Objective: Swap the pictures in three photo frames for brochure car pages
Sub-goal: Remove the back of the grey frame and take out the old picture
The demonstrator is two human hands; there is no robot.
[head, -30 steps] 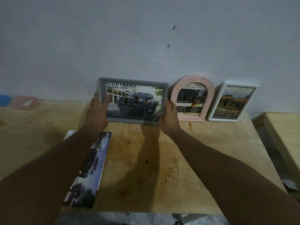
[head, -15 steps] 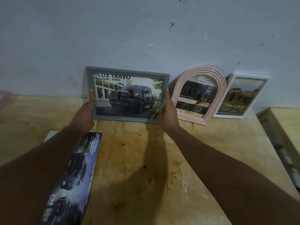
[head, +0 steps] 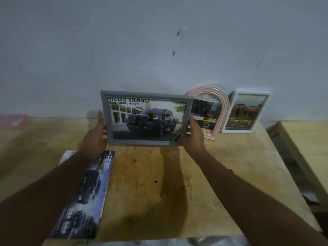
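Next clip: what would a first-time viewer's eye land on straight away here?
The grey frame at centre, showing a dark pickup page, held at its side edges by the left hand and right hand. To its right, a pink arched frame and a white frame lean against the wall, the grey frame overlapping the pink one's left edge. On the wooden table, a car brochure lies partly under the left forearm.

A person's left hand (head: 95, 136) and right hand (head: 194, 137) grip the opposite sides of a landscape frame (head: 146, 118) above a table (head: 221, 174); to its right, an arched frame (head: 219, 110) and an upright frame (head: 245, 111) lean on the wall (head: 159, 41), a brochure (head: 85, 197) lying near left
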